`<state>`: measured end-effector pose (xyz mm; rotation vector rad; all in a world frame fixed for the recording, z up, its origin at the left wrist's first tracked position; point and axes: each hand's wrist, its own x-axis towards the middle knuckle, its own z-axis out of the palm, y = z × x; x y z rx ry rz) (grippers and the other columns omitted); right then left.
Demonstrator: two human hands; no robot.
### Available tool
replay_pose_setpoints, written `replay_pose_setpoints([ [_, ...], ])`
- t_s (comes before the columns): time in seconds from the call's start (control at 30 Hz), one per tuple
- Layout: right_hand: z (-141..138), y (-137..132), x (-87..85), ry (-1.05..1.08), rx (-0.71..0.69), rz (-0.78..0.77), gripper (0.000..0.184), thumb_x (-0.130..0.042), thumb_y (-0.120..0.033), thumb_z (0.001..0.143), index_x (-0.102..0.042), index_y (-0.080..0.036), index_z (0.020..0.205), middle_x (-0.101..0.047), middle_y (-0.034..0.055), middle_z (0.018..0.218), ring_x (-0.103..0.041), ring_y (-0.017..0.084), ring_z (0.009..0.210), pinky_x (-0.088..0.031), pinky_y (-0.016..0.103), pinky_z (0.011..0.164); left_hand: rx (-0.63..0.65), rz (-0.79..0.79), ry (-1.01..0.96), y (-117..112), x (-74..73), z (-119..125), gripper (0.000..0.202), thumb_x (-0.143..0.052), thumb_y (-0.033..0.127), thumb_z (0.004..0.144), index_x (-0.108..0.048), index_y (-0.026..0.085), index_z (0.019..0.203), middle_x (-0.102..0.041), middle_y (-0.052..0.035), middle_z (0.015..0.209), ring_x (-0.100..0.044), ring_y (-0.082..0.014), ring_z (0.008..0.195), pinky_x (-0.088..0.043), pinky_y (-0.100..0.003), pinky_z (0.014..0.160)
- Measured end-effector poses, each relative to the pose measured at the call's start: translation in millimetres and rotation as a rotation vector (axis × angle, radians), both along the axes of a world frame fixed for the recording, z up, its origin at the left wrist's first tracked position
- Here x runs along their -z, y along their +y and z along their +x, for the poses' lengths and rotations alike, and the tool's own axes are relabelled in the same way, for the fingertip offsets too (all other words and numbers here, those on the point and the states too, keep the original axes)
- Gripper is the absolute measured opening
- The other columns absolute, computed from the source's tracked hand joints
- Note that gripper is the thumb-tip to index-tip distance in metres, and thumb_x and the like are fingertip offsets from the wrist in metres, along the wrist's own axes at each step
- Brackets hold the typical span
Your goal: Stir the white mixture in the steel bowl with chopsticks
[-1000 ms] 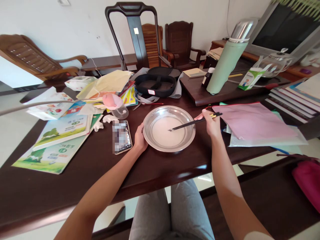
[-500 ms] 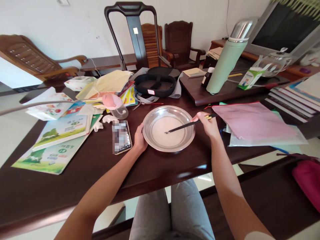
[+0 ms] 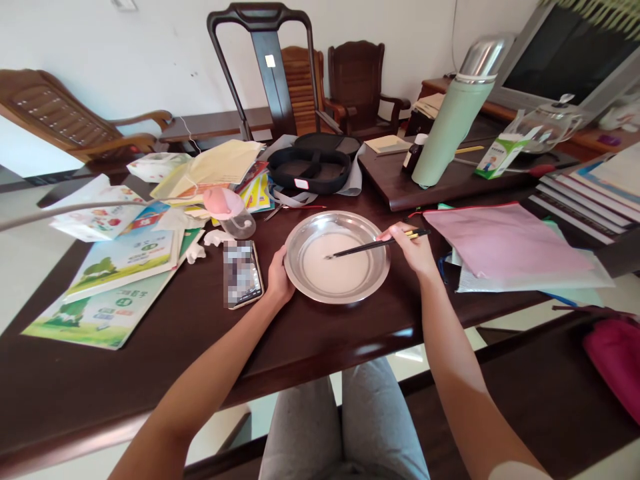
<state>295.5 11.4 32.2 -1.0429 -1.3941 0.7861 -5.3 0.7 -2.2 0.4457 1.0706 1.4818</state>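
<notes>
A round steel plate [image 3: 371,288] holding a white liquid sits on the dark wooden table [image 3: 310,340] in front of me. My left hand [image 3: 278,277] grips the plate's left rim, fingers closed on it. My right hand [image 3: 411,248] is at the plate's right rim, pinched on a pair of dark chopsticks [image 3: 373,246]. Their tips reach into the white liquid near the plate's middle.
A phone [image 3: 242,273] lies just left of my left hand. Books and papers [image 3: 125,257] cover the table's left side, with a pink-lidded cup [image 3: 230,211]. A black case [image 3: 313,167] lies behind the plate, a green thermos [image 3: 453,120] and pink folder [image 3: 505,243] to the right.
My right hand has shifted left along the plate's rim, and the chopstick tips have swept leftward through the white liquid. The left hand has stayed on the rim.
</notes>
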Motion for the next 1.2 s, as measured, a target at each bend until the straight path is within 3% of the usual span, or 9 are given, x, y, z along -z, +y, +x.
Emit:
replay_pose_setpoints([
  [0.17,4.7,2.1,2.4,0.086,0.123,0.006,0.064,-0.071,-0.085,0.089,-0.064,-0.030,0.056,-0.074,0.0030,0.060,-0.080,0.028,0.073,-0.067,0.046,0.082,0.005,0.004,-0.005,-0.2,-0.7,0.4,0.031,-0.089,0.048,0.073,-0.073,0.022,0.079,-0.075,-0.0002,0.078,-0.075,-0.0253,0.091,-0.060,-0.035,0.089],
  [0.37,0.6,-0.2,2.0,-0.018,-0.029,0.010,0.060,-0.075,-0.085,0.086,-0.074,-0.029,0.065,-0.081,0.0037,0.072,-0.081,0.028,0.078,-0.066,0.046,0.087,0.002,0.006,-0.006,-0.3,-2.3,1.5,0.032,-0.089,0.049,0.072,-0.073,0.022,0.078,-0.077,-0.0010,0.079,-0.076,-0.0271,0.094,-0.060,-0.036,0.090],
  [0.57,5.9,3.8,3.9,0.078,0.141,0.009,0.061,-0.071,-0.081,0.091,-0.066,-0.029,0.061,-0.075,0.0028,0.061,-0.081,0.028,0.074,-0.067,0.046,0.084,0.005,-0.006,0.011,0.4,-0.4,0.7,0.034,-0.090,0.051,0.072,-0.072,0.023,0.080,-0.077,-0.0007,0.079,-0.077,-0.0281,0.096,-0.060,-0.037,0.091],
  [0.77,1.2,0.6,3.0,-0.024,-0.052,0.001,0.061,-0.075,-0.084,0.087,-0.072,-0.028,0.064,-0.080,0.0052,0.072,-0.081,0.028,0.078,-0.066,0.045,0.085,0.008,-0.010,0.003,0.5,-0.7,0.6,0.030,-0.088,0.048,0.075,-0.072,0.023,0.078,-0.077,-0.0008,0.078,-0.076,-0.0272,0.094,-0.061,-0.036,0.089],
  [1.0,7.4,0.7,2.1,0.072,0.124,0.026,0.058,-0.074,-0.078,0.092,-0.071,-0.029,0.061,-0.077,0.0027,0.064,-0.080,0.027,0.071,-0.066,0.045,0.084,0.000,-0.005,0.007,0.2,-0.6,0.8,0.030,-0.088,0.048,0.074,-0.073,0.022,0.079,-0.077,-0.0009,0.079,-0.075,-0.0254,0.091,-0.060,-0.035,0.088],
  [1.2,0.5,-1.0,1.0,-0.030,-0.041,0.024,0.059,-0.076,-0.083,0.087,-0.075,-0.028,0.066,-0.082,0.0048,0.074,-0.081,0.027,0.078,-0.065,0.044,0.086,0.003,-0.019,-0.004,0.3,-1.2,1.1,0.030,-0.087,0.048,0.076,-0.073,0.022,0.080,-0.078,-0.0015,0.081,-0.075,-0.0266,0.093,-0.060,-0.036,0.090],
])
